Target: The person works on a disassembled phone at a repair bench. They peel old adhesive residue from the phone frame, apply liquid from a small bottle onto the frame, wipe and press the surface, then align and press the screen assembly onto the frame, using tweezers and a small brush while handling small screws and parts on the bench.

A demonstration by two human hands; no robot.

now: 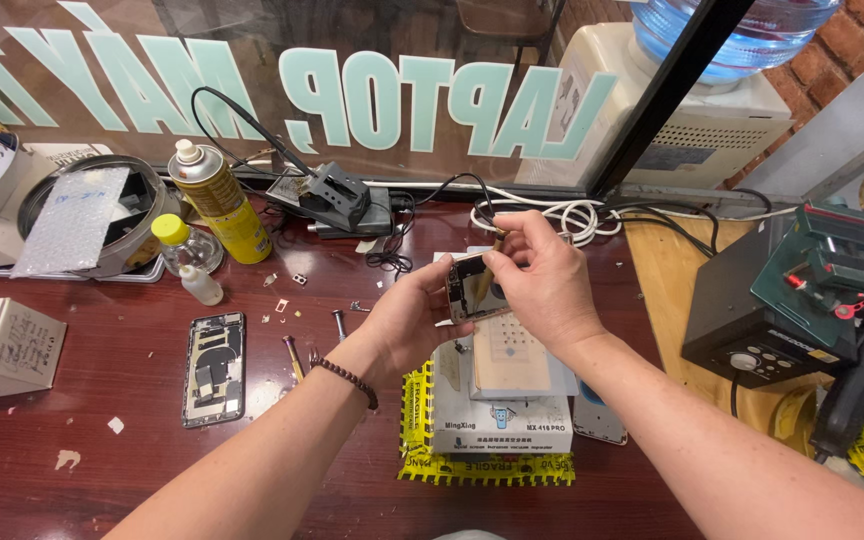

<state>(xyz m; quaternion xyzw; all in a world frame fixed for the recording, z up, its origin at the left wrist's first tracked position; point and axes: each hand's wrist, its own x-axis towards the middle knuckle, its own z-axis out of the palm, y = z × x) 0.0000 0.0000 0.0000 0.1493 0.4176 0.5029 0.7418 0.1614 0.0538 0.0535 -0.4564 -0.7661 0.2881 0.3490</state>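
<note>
Both hands, left (414, 310) and right (542, 275), gripping a small phone part (472, 285) above a heating pad (502, 375), opened phone (214, 367) well left.

Both forearms are bare, no sleeves in view; a dark beaded bracelet (345, 376) circles the wrist of the left hand (407, 315).

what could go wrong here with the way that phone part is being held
The phone part is held in the air between the left hand and right hand, so a slip could drop it onto the heating pad. Tiny loose screws and parts lie near the left forearm and could be swept off. The opened phone body sits exposed close by.
</note>
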